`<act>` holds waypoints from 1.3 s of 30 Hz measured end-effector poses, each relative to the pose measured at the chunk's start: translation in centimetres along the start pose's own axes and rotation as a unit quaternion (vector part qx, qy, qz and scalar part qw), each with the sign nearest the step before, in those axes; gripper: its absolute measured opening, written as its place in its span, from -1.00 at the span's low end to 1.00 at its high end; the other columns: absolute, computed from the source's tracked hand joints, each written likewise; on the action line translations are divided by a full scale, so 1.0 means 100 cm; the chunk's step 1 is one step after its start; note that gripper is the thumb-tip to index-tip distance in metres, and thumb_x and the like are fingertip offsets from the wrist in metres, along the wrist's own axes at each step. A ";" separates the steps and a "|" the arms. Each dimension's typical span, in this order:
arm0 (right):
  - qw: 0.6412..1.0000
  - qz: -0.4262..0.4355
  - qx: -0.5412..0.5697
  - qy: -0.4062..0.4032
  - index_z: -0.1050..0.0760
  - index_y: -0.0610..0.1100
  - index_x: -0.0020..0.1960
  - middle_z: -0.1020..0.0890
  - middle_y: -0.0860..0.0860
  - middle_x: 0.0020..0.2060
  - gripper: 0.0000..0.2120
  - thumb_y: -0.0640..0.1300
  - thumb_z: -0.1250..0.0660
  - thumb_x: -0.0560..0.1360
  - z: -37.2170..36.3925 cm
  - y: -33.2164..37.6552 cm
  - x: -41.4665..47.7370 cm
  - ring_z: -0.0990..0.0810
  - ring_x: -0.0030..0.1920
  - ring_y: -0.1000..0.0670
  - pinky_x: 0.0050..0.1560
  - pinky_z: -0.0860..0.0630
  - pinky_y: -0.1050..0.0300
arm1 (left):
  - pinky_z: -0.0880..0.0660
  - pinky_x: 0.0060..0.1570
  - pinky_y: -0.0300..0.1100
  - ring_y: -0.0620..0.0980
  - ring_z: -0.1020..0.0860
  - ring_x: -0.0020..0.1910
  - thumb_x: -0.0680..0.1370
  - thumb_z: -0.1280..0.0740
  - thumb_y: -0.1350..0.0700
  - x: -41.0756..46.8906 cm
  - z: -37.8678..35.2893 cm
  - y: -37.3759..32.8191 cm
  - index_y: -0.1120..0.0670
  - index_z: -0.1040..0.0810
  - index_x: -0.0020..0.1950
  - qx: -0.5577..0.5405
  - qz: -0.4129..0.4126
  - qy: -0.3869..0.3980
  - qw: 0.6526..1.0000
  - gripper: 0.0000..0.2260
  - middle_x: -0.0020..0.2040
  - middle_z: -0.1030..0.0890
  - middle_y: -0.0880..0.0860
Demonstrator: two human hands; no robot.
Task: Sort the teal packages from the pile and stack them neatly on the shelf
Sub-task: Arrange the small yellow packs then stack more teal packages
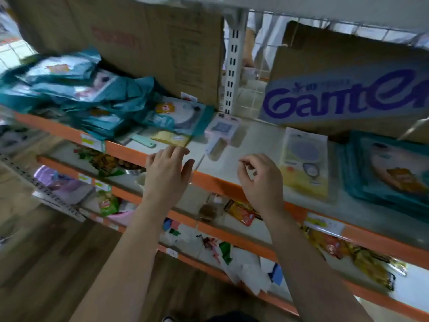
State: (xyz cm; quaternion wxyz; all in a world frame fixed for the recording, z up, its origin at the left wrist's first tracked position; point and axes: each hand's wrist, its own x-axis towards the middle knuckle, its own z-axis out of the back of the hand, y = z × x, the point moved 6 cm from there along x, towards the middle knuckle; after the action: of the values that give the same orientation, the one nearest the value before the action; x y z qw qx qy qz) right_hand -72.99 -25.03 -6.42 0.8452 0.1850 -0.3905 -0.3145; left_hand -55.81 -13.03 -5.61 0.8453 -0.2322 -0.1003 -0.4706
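A loose pile of teal packages lies on the left of the white shelf with the orange front edge. A neater stack of teal packages sits at the right end of the same shelf. My left hand reaches over the shelf edge with fingers straight, holding nothing, near a yellow packet. My right hand hovers over the shelf edge with fingers loosely curled, empty. Both hands are between the pile and the stack.
A pink-and-white packaged item and a yellow-and-white package lie on the shelf between the hands and the stack. Cardboard boxes stand behind. Lower shelves hold snacks and small goods. Wooden floor lies below left.
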 end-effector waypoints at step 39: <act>0.984 0.016 0.057 0.167 -0.61 -0.21 0.10 -0.66 -0.15 -0.07 -0.66 0.06 -0.32 0.55 -0.440 0.233 0.335 -0.60 -0.01 -0.14 0.00 -0.53 0.00 | -0.30 0.07 0.01 0.15 -0.54 0.05 0.60 -0.29 0.06 0.220 0.078 0.436 0.14 -0.56 0.16 0.011 0.120 -0.106 0.987 -0.78 0.08 -0.59 0.10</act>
State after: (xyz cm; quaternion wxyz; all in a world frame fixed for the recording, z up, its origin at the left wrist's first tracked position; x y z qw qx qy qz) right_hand -13.16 -27.63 -2.83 0.8916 0.2760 -0.2644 -0.2427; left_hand -6.93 -6.08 -3.25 0.8826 -0.2821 -0.1657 -0.3375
